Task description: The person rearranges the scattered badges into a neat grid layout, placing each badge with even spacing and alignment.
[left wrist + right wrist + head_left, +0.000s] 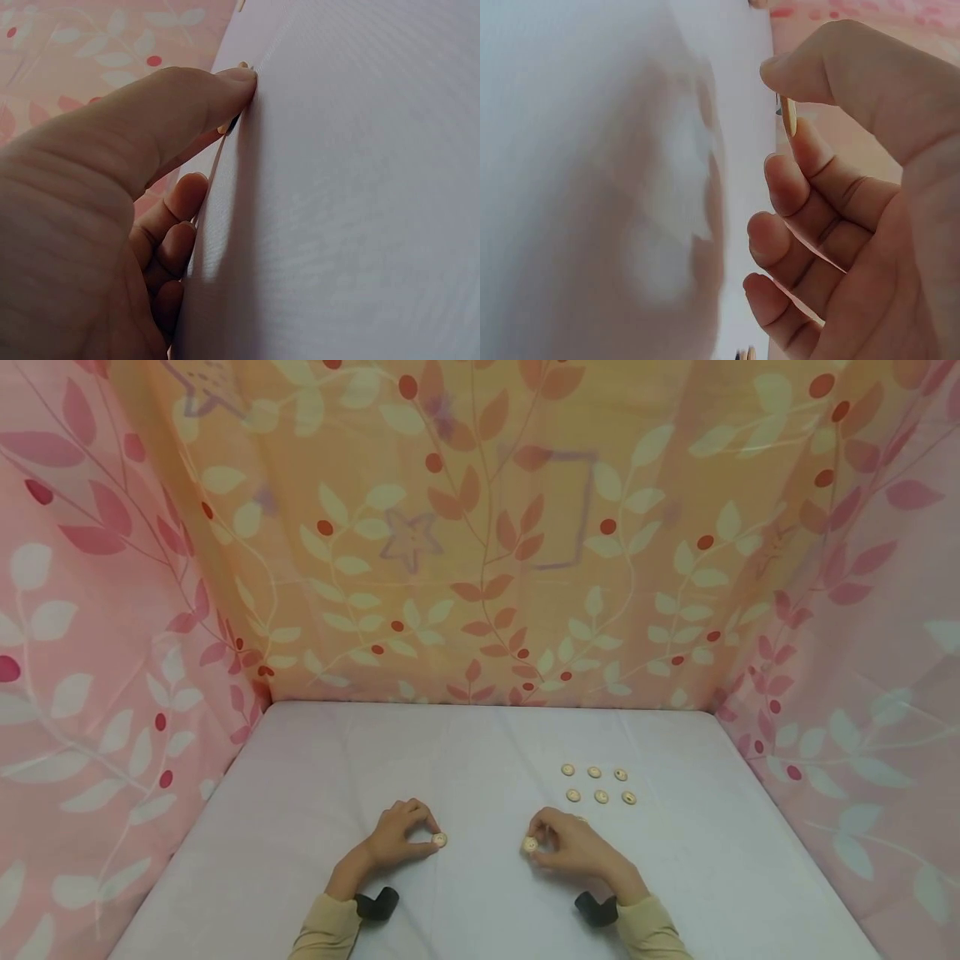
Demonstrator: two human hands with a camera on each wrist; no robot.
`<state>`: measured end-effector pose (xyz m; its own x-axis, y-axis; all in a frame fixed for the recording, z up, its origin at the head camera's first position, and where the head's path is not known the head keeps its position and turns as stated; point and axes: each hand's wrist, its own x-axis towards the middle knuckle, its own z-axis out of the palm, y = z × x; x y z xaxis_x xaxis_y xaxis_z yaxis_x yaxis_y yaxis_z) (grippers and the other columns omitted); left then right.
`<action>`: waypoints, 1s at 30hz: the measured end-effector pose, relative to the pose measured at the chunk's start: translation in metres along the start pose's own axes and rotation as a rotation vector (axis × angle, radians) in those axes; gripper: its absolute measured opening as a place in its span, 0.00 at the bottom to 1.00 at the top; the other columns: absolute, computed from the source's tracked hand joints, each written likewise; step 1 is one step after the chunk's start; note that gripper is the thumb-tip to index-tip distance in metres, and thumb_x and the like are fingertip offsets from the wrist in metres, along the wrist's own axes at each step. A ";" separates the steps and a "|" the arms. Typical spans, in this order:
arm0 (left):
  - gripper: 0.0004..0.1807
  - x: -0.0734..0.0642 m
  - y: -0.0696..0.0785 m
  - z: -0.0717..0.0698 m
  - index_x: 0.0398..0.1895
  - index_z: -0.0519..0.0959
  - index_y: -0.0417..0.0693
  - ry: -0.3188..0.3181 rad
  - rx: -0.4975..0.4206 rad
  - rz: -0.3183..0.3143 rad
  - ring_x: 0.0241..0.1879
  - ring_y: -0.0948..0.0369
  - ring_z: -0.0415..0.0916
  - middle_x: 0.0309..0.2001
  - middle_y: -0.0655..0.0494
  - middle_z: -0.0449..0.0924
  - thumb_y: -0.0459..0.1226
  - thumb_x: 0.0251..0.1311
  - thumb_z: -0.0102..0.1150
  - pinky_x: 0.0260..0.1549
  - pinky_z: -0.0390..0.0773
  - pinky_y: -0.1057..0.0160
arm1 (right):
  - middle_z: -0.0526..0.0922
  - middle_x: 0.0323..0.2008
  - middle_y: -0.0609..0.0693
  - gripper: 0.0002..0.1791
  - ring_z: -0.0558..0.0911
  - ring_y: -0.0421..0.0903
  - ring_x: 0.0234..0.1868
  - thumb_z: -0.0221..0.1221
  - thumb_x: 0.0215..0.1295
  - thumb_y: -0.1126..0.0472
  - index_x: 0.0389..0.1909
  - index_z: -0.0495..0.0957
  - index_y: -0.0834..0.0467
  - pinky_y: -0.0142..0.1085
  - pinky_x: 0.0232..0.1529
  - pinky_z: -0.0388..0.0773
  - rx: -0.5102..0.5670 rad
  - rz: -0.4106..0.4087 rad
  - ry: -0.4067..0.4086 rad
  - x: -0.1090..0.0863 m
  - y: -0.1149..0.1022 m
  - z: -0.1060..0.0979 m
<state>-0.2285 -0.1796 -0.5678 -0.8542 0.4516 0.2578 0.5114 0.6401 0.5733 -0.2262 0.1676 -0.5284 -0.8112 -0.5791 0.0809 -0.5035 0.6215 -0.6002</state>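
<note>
My left hand pinches a small round wooden disc between thumb and index finger, low at the white table. In the left wrist view the thumb covers most of that disc. To the right, my right hand holds a second wooden disc by its edges; the right wrist view shows this disc edge-on between thumb and index fingertip, above the surface. Beyond the right hand lie two rows of three similar discs, some with dark marks. Another disc is partly hidden behind that hand.
The white-covered table ends at a yellow patterned curtain at the back. Pink leaf-patterned curtains enclose both sides. A black wrist device is on the left wrist, and another is on the right.
</note>
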 end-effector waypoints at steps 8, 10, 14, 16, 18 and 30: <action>0.08 0.000 0.001 -0.001 0.31 0.77 0.62 -0.004 0.018 -0.008 0.41 0.61 0.64 0.40 0.65 0.72 0.47 0.49 0.66 0.37 0.58 0.59 | 0.75 0.30 0.39 0.16 0.68 0.35 0.23 0.67 0.48 0.56 0.36 0.72 0.45 0.27 0.26 0.67 -0.005 0.028 0.034 -0.007 0.007 -0.007; 0.08 0.000 0.002 -0.001 0.31 0.77 0.62 -0.007 0.019 -0.010 0.41 0.60 0.65 0.40 0.64 0.72 0.47 0.49 0.66 0.37 0.59 0.58 | 0.75 0.30 0.39 0.16 0.69 0.36 0.23 0.67 0.47 0.56 0.36 0.73 0.46 0.27 0.26 0.66 -0.008 0.030 0.050 -0.009 0.010 -0.008; 0.08 0.000 0.003 -0.003 0.31 0.77 0.61 -0.010 0.021 -0.013 0.42 0.58 0.66 0.40 0.63 0.72 0.46 0.48 0.66 0.38 0.59 0.57 | 0.75 0.30 0.39 0.16 0.70 0.37 0.25 0.68 0.47 0.55 0.35 0.73 0.45 0.27 0.27 0.67 -0.019 0.033 0.078 -0.013 0.015 -0.009; 0.08 0.000 0.003 -0.003 0.31 0.77 0.61 -0.013 0.023 -0.014 0.42 0.58 0.66 0.40 0.63 0.72 0.46 0.48 0.66 0.38 0.59 0.57 | 0.75 0.29 0.38 0.15 0.70 0.37 0.26 0.68 0.47 0.55 0.35 0.73 0.45 0.27 0.28 0.67 -0.021 0.033 0.090 -0.015 0.018 -0.010; 0.08 0.000 0.003 -0.003 0.31 0.77 0.61 -0.015 0.022 -0.016 0.42 0.59 0.65 0.40 0.63 0.72 0.46 0.48 0.66 0.38 0.59 0.57 | 0.75 0.29 0.38 0.16 0.71 0.37 0.26 0.68 0.47 0.55 0.35 0.73 0.45 0.27 0.29 0.67 -0.022 0.038 0.101 -0.017 0.020 -0.011; 0.08 0.001 -0.001 0.000 0.31 0.77 0.64 -0.018 0.001 -0.009 0.42 0.60 0.64 0.41 0.66 0.72 0.48 0.49 0.66 0.39 0.58 0.57 | 0.73 0.30 0.35 0.18 0.71 0.37 0.31 0.69 0.46 0.56 0.36 0.72 0.44 0.29 0.34 0.68 -0.027 0.139 0.132 -0.028 0.032 -0.022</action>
<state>-0.2298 -0.1796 -0.5681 -0.8568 0.4571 0.2388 0.5041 0.6446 0.5747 -0.2261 0.2154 -0.5325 -0.9045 -0.4139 0.1032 -0.3903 0.7056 -0.5914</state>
